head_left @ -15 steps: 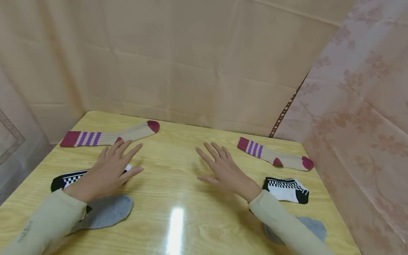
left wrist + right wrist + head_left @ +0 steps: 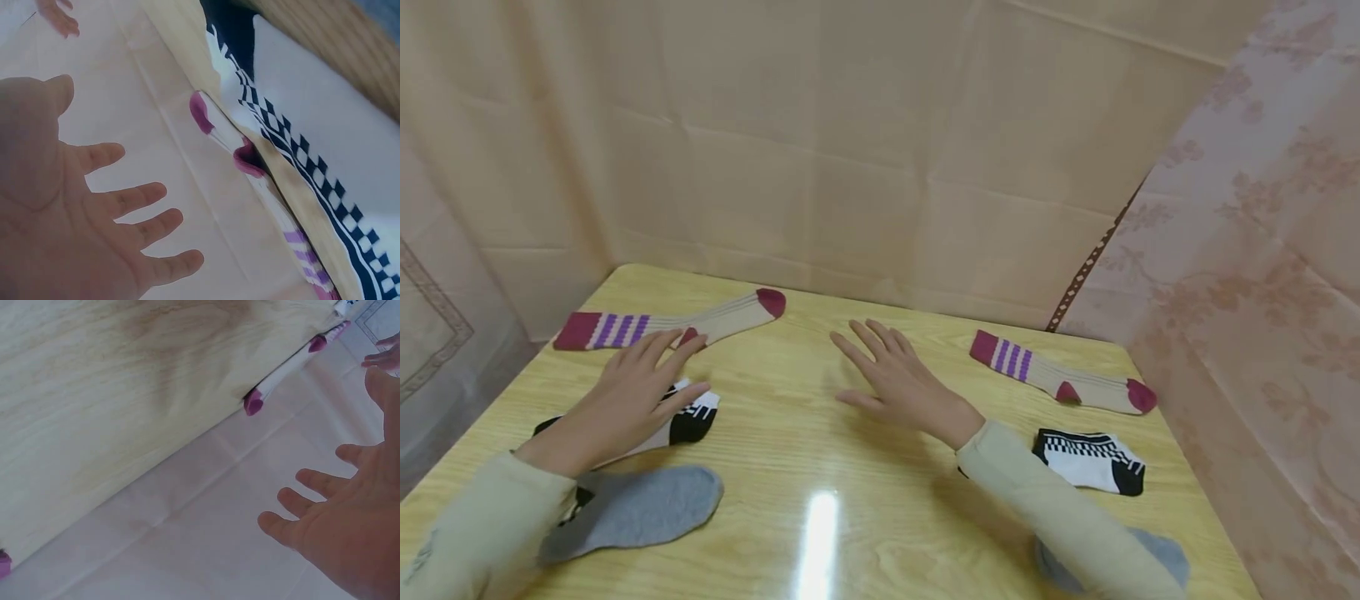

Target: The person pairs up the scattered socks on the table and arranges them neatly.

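Observation:
My left hand (image 2: 621,400) hovers palm down, fingers spread, and holds nothing. In the head view it overlaps a black-and-white checkered ankle sock (image 2: 694,421), and its fingertips overlap a long cream sock (image 2: 730,318) with purple stripes and maroon ends. Beneath the left sleeve a grey sock (image 2: 651,504) is partly hidden. Toward the middle of the table my right hand (image 2: 910,390) is raised with spread fingers, also holding nothing. Nearest to it on the right lies a matching striped sock (image 2: 1043,373). In the left wrist view the left palm (image 2: 94,231) faces the camera.
On the wooden table (image 2: 775,408), a second checkered ankle sock (image 2: 1086,460) lies at the right. Another grey sock (image 2: 1157,554) sits partly under the right sleeve (image 2: 1052,508). Beige cloth (image 2: 850,150) hangs behind the table, and floral cloth (image 2: 1262,250) hangs at the right.
Both hands have moved left over the table, the right one also slightly away from me. More of the left checkered sock's toe shows now. The head view has shifted slightly; the socks lie as before.

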A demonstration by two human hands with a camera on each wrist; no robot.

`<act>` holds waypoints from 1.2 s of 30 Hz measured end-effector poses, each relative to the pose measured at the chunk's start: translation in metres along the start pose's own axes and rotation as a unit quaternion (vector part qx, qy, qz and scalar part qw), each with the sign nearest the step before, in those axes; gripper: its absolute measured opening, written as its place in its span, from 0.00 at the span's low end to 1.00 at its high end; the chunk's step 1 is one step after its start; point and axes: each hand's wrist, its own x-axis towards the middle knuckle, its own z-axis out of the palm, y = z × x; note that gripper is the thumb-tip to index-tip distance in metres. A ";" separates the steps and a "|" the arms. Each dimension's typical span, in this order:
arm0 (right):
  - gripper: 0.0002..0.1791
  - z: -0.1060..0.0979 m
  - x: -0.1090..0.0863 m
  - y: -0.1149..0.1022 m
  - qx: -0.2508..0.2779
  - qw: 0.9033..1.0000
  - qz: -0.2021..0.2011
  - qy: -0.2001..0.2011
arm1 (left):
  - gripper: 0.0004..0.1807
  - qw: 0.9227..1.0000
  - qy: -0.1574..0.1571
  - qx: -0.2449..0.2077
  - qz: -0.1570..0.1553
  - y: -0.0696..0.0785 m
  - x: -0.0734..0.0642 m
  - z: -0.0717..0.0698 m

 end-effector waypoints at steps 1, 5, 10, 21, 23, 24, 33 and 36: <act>0.43 0.001 0.000 0.000 0.001 1.000 0.001 -0.001 | 0.37 1.000 -0.003 0.000 -0.002 -0.001 -0.001 0.000; 0.42 0.003 0.000 0.000 0.007 1.000 0.008 -0.007 | 0.38 0.999 -0.026 0.007 -0.019 -0.010 -0.002 0.001; 0.41 0.007 0.010 0.002 0.027 0.999 0.012 -0.015 | 0.38 0.998 -0.036 0.023 -0.036 -0.032 0.001 0.002; 0.39 0.015 0.058 -0.002 0.082 0.994 0.032 -0.060 | 0.38 0.992 -0.079 0.016 -0.100 -0.074 0.003 -0.005; 0.39 0.018 0.068 -0.003 0.086 0.994 0.029 -0.065 | 0.37 0.993 -0.071 0.021 -0.095 -0.081 0.003 -0.006; 0.39 0.019 0.073 -0.004 0.088 0.993 0.028 -0.067 | 0.37 0.993 -0.067 0.026 -0.094 -0.084 0.004 -0.007; 0.33 0.030 0.119 -0.008 0.073 0.994 0.021 -0.075 | 0.39 0.988 -0.074 0.000 -0.136 -0.113 0.010 -0.018; 0.30 0.029 0.137 -0.006 0.066 0.992 0.031 -0.102 | 0.39 0.987 -0.069 -0.018 -0.145 -0.127 0.014 -0.021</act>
